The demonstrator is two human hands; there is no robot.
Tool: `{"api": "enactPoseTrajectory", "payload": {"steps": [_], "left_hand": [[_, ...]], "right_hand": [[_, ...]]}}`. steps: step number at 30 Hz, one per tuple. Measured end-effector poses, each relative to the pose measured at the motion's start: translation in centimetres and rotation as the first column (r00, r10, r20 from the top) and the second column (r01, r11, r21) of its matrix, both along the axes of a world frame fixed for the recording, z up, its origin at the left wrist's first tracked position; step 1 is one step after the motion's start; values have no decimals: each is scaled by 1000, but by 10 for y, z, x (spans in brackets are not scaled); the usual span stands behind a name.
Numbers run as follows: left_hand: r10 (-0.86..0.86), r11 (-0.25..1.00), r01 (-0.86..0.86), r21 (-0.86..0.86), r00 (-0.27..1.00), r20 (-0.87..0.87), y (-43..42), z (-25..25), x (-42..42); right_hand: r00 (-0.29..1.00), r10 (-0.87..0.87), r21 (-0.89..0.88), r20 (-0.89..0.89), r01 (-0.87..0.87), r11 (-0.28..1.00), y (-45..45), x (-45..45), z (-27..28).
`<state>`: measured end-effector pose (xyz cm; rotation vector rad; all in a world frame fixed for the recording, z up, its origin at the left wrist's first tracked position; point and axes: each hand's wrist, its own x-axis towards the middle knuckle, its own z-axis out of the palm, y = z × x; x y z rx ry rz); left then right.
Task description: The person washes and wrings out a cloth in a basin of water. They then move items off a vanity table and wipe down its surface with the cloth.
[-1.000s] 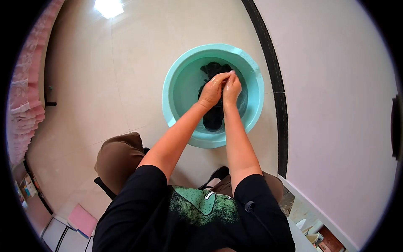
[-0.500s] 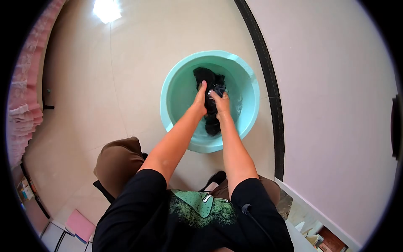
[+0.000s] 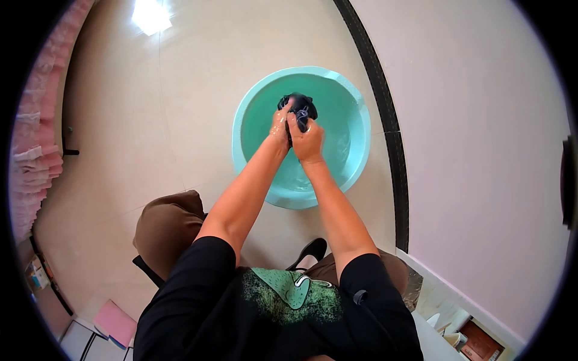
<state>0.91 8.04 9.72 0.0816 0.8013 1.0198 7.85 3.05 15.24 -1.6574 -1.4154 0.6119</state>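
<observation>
A round turquoise basin with water in it stands on the floor in front of me. Over its middle, a bunched, wet black cloth is gathered between my two hands. My left hand is wet and closed round the cloth's left side. On the right side, my right hand grips the cloth with its fingers wrapped round it. Part of the cloth is hidden behind the hands.
Right of the basin runs a dark floor strip beside a pale wall. A pink ruffled curtain hangs at far left. My knee and black shoe are below the basin. A pink item lies lower left.
The black cloth, spread out in the water before, is now bunched up between my hands. Both hands have closed on it, and my right hand has moved slightly left.
</observation>
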Motion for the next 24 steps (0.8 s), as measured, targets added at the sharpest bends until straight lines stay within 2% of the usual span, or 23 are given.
{"api": "enactPoseTrajectory", "payload": {"steps": [1,3,4,5,7,8,9,10,11,12,13,14,15,17,18,19,21,22,23,24], "left_hand": [[-3,1000,3,-3,1000,-6,-1,4,4],[94,976,-107,-189,993,-75,0,9,11],[124,991,-126,-51,992,-38,-2,0,15],[115,992,-117,-47,992,-43,-4,-8,20],[35,975,-72,-212,984,-174,-17,-1,32],[-130,971,47,-234,927,-352,-23,22,38],[-138,980,58,-192,889,-436,-23,24,45],[-108,991,58,-117,869,-482,-21,30,42],[-83,996,60,-61,848,-523,-19,34,37],[-102,995,75,-70,800,-592,-11,23,35],[-92,994,100,-32,686,-722,-4,22,26],[-57,993,112,21,646,-761,1,20,21],[-18,989,129,76,604,-797,7,14,15],[-142,966,260,-10,495,-857,24,-12,0],[-63,946,317,73,399,-915,25,-7,-7],[-66,946,317,70,399,-915,24,1,-8],[64,921,381,87,71,-995,23,16,-6],[193,898,386,211,84,-978,25,23,-6],[192,898,388,209,83,-978,29,30,-6],[221,888,374,269,167,-961,33,44,-7]], "right_hand": [[1000,-3,-3,-6,3,1000,3,0,-2],[989,-99,64,112,92,994,10,5,-5],[968,-123,72,217,110,991,14,12,-11],[968,-133,75,211,120,990,19,21,-18],[845,-284,-126,453,377,918,24,48,-40],[862,-305,-214,406,414,885,24,66,-48],[874,-329,-303,358,442,844,23,82,-57],[881,-414,-246,231,464,851,23,89,-65],[879,-414,-266,235,468,843,22,102,-75],[898,-441,-333,12,419,845,23,118,-83],[863,-457,-358,-215,366,859,25,118,-70],[789,-457,-361,-410,320,876,24,125,-52],[746,-440,-340,-500,298,892,28,132,-42],[711,-388,-220,-586,322,921,34,147,-36],[691,-360,-182,-626,320,930,36,149,-30],[668,-337,-154,-663,318,935,39,149,-20],[703,-350,-134,-619,345,929,42,149,-6],[735,-330,-106,-592,335,936,44,150,-1],[766,-309,-77,-564,324,943,46,149,4],[751,-268,-43,-604,304,952,49,149,9]]}}
